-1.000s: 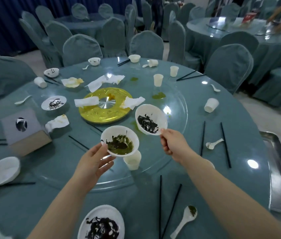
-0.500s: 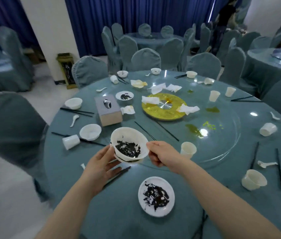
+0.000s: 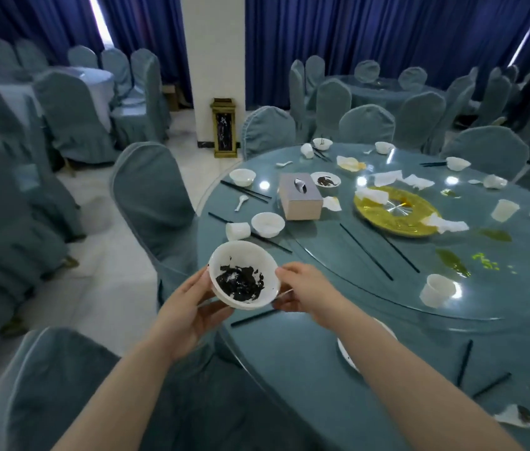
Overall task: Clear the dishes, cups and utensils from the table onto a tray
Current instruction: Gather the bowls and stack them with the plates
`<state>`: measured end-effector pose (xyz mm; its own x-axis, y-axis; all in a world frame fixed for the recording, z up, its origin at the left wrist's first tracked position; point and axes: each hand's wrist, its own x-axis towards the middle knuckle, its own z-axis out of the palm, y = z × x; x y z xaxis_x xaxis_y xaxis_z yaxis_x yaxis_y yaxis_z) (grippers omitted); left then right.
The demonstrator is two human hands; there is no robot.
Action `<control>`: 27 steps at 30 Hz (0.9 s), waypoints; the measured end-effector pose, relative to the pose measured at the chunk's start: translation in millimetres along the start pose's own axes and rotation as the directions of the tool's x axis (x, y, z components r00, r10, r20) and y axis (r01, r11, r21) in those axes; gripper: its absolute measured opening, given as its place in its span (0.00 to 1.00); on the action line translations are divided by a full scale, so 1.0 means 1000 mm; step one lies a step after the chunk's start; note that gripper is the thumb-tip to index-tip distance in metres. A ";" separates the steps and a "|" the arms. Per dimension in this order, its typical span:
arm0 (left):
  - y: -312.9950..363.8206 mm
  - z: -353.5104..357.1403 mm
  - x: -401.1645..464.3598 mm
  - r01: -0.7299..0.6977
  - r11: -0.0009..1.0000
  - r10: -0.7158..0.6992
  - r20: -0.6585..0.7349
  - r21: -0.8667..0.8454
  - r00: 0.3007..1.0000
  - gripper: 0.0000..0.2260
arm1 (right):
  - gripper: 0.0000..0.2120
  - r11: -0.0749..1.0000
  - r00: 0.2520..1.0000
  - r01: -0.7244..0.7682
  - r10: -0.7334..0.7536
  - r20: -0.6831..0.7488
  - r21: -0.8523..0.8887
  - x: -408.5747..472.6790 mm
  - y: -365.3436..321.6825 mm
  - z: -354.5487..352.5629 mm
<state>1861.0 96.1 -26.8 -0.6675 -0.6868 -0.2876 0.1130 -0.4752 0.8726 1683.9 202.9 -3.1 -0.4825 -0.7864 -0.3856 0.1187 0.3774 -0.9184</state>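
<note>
The left hand [image 3: 189, 307] cups the white bowl [image 3: 244, 275] from below while the right hand [image 3: 302, 291] pinches its rim, holding it at the table [image 3: 289, 359] edge; it looks stiff, breakable and slick, best supported underneath.
</note>
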 end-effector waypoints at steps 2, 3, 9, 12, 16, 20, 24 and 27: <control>0.003 -0.016 -0.014 0.001 1.000 -0.002 -0.054 -0.027 0.999 0.11 | 0.08 0.999 0.996 -0.013 0.009 0.093 0.044 0.004 -0.003 0.019; 0.003 -0.024 -0.022 -0.001 0.999 -0.003 -0.082 -0.048 0.997 0.11 | 0.07 0.999 0.992 -0.012 0.006 0.129 0.044 0.005 -0.004 0.029; 0.012 -0.086 -0.071 -0.066 0.989 0.037 -0.207 -0.136 0.978 0.10 | 0.06 0.997 0.970 -0.015 -0.004 0.242 0.076 -0.008 -0.007 0.093; 0.021 -0.126 -0.098 -0.119 0.972 0.063 -0.267 -0.200 0.962 0.09 | 0.07 0.999 0.960 0.000 -0.015 0.278 0.054 -0.015 -0.011 0.129; 0.042 -0.199 -0.141 -0.217 0.957 0.141 -0.342 -0.193 0.929 0.09 | 0.08 0.998 0.950 0.045 -0.059 0.308 0.053 -0.022 -0.016 0.195; 0.068 -0.288 -0.193 -0.279 0.940 0.184 -0.395 -0.198 0.900 0.09 | 0.09 0.995 0.942 0.026 -0.055 0.332 0.092 -0.030 -0.010 0.285; 0.093 -0.368 -0.228 -0.307 0.938 0.221 -0.404 -0.161 0.888 0.11 | 0.10 0.992 0.930 0.025 -0.068 0.360 0.123 -0.032 -0.001 0.368; 0.108 -0.408 -0.240 -0.306 0.938 0.218 -0.411 -0.161 0.885 0.10 | 0.11 0.991 0.935 -0.019 -0.030 0.354 0.134 -0.031 0.007 0.401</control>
<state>2333.9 -14.7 -24.9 -0.2640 -0.9376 -0.2265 0.4290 -0.3245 0.8430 2047.4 34.4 -33.2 -0.1474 -0.9195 -0.3644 0.2429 0.3235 -0.9145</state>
